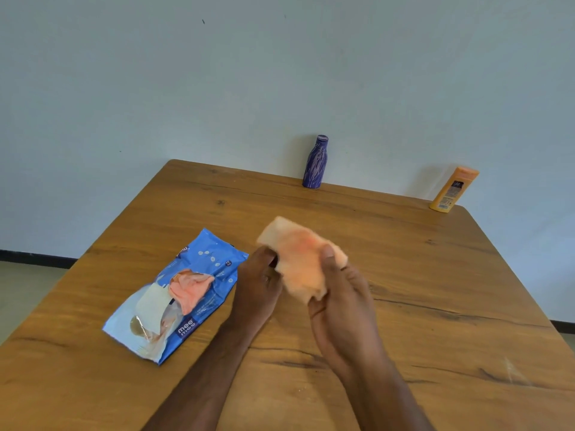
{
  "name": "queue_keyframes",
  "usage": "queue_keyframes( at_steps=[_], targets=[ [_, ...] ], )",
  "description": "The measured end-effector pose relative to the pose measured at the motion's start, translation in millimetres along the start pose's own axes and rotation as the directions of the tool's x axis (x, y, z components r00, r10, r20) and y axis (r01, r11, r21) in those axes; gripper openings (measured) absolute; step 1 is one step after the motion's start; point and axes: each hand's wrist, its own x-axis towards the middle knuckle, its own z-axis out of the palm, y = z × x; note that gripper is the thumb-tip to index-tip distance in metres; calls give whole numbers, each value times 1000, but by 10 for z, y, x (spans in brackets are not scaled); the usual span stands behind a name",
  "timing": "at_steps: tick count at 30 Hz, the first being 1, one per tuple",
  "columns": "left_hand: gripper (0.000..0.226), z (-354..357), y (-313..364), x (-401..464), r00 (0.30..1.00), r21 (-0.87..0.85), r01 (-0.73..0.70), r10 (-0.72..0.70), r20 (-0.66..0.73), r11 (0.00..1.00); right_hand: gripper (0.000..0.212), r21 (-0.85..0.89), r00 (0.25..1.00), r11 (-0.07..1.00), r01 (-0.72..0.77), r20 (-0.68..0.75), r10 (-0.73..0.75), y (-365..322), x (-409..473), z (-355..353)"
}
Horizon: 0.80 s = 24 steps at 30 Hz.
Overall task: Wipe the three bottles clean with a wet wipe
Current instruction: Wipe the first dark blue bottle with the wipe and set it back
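A wet wipe (pixel 300 262), pale orange and blurred, is held up between both hands above the middle of the wooden table (pixel 404 275). The right hand (pixel 342 303) is curled around the lower part of the wipe, with the thumb pressed on the front of it and the other fingers hidden behind it. The left hand (pixel 259 281) is at the left edge of the wipe and its fingers are bent toward it; a pinch seems to be made there, but the fingertips are not clearly seen. Whether a bottle is wrapped inside the wipe cannot be told.

A purple bottle (pixel 315 161) is stood upright at the far edge of the table. An orange bottle (pixel 453 189) is stood at the far right corner, tilted in the view. A blue wipe pack (pixel 199 269) is laid near the left edge, just beside the left hand, with its flap open and a wipe pulled partly out.
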Motion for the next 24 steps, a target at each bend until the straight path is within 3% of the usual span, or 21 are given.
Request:
queue_keyframes(
  at_steps=[2, 3, 5, 7, 8, 11, 13, 20, 22, 24],
  targets=[
    [21, -25, 38, 15, 997, -32, -77, 77, -10, 997, 33, 102, 994, 995, 20, -109, -9, -110, 56, -112],
    [26, -40, 70, 27, 996, -56, -87, 86, -15, 995, 31, 36, 984, 996, 84, -161, -77, -148, 84, -168],
    [33, -47, 105, 37, 995, -91, -102, 102, -3, 991, 27, -341, 924, 908, 245, -201, -325, -161, 148, -259],
    [34, -29, 105, 39, 993, -102, -112, 114, 11, 988, 30, -728, 844, 594, 343, -39, -535, -86, 188, -340],
    [33, -19, 103, 41, 993, -113, -116, 118, 9, 987, 36, -827, 833, 427, 366, 86, -547, -28, 199, -360],
    [31, -18, 125, 32, 993, -166, -110, 116, 28, 980, 44, -890, 804, -59, 451, 435, -405, 168, 222, -366],
    [33, -17, 138, 27, 993, -181, -95, 105, 45, 979, 49, -860, 777, -209, 465, 510, -369, 263, 212, -334],
    [28, -18, 125, 11, 999, -202, -20, 29, 42, 979, 40, -793, 695, -287, 538, 609, -381, 366, 165, -157],
    [20, -27, 120, -3, 1000, -224, 20, -15, 25, 974, 39, -813, 722, -124, 569, 566, -397, 341, 137, -86],
    [13, -42, 77, 5, 1000, -179, 5, -9, -17, 984, 31, -817, 833, 264, 512, 398, -384, 166, 87, 33]
  ],
)
